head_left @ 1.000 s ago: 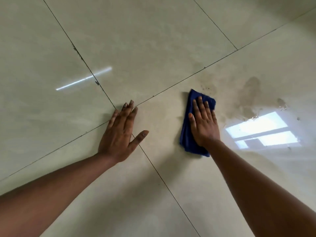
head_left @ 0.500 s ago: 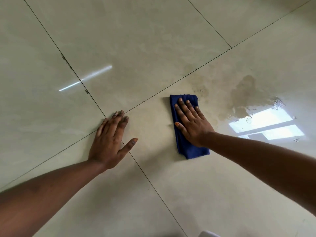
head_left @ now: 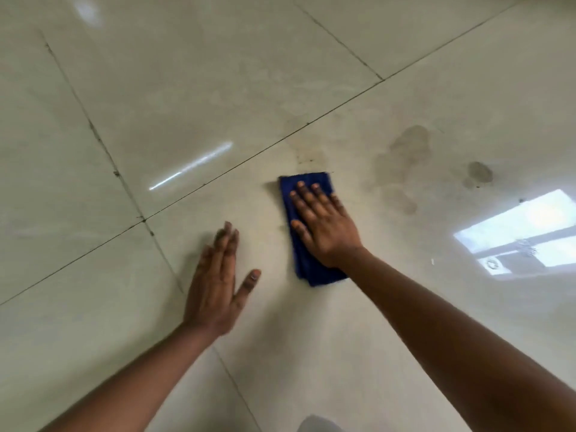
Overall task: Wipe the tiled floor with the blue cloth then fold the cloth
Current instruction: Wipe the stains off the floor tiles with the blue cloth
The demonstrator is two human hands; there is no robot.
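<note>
Wiping under way; folding not begun.
Right hand (head_left: 324,226) presses flat on the cloth (head_left: 307,235); left hand (head_left: 218,285) spread flat on the floor (head_left: 187,88); stains (head_left: 405,157) remain far right.

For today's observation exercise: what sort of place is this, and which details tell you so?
Probably an indoor room: glossy tiled floor with dark grout lines, and a window's reflection on the tiles. Which room, I cannot tell.
</note>
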